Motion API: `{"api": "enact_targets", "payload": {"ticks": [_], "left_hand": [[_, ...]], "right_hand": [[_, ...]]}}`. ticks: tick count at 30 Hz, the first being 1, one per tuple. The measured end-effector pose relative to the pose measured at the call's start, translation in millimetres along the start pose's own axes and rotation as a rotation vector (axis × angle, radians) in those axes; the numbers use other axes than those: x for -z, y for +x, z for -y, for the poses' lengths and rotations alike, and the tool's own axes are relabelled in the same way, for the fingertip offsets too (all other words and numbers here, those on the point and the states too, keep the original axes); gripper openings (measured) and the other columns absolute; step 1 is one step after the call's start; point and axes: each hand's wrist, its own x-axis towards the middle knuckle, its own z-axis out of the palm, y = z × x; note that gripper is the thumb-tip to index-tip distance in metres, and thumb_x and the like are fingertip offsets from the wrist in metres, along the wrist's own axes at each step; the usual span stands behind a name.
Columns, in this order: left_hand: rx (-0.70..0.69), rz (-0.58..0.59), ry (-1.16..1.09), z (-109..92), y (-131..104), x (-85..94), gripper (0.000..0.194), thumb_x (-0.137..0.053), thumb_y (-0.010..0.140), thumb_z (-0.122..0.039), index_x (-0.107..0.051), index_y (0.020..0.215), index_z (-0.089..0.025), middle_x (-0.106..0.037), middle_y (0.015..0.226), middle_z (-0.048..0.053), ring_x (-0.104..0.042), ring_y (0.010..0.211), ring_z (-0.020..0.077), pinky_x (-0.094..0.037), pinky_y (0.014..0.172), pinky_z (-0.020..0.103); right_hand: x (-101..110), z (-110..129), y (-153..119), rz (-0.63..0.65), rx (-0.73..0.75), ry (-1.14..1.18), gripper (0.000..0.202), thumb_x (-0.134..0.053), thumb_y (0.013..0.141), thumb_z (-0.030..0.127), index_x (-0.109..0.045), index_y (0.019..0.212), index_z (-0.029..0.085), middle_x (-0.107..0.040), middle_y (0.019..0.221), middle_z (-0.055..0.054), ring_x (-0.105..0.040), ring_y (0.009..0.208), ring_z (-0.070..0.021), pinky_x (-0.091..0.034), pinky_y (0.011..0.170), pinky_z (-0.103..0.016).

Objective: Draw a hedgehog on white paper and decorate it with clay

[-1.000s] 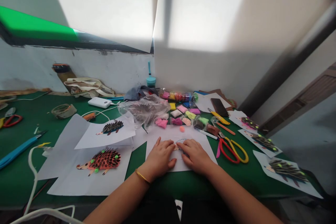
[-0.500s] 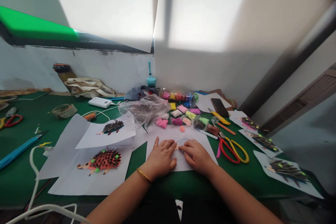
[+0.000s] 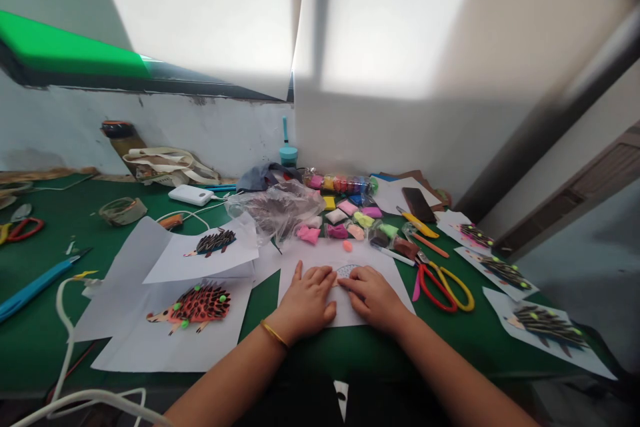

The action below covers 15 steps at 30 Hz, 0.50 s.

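Observation:
On a white sheet of paper (image 3: 295,280) lies a drawing with a dark-patterned, rounded back (image 3: 347,271), partly covered by my hands. My left hand (image 3: 309,300) rests flat on the sheet, fingers extended and thumb apart, holding nothing. Close to its fingertips, my right hand (image 3: 373,297) presses an outstretched index finger on a small peach-coloured piece of clay (image 3: 335,282) at the drawing's left side. The right hand's other fingers are bent and partly hidden. A small orange lump of clay (image 3: 347,246) sits on the sheet just beyond the hands.
Packets of coloured clay (image 3: 336,216) lie behind the sheet. Red-and-yellow scissors (image 3: 440,283), a white pen (image 3: 395,255) and a yellow cutter (image 3: 419,224) are at right. Hedgehog pictures stand on papers at left (image 3: 200,303) and right (image 3: 545,327). A white cable (image 3: 63,320) runs along the left.
My right index fingertip has shifted very slightly to the left on the peach clay. My left hand stays in place, and the things on the table have not moved.

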Motion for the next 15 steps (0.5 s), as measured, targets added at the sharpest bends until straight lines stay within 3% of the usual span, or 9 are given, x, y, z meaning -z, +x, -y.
{"api": "enact_targets", "payload": {"ticks": [15], "left_hand": [[-0.011, -0.005, -0.008, -1.3, -1.1, 4.6, 0.053, -0.055, 0.086, -0.038, -0.048, 0.136, -0.023, -0.049, 0.142, 0.01, -0.042, 0.131, 0.0292, -0.011, 0.117, 0.058]], "right_hand": [[1.5, 1.4, 0.0, 0.0, -0.024, 0.025, 0.039, -0.054, 0.083, 0.014, -0.065, 0.119, 0.024, -0.058, 0.099, -0.007, -0.051, 0.093, -0.0225, -0.044, 0.086, -0.039]]}}
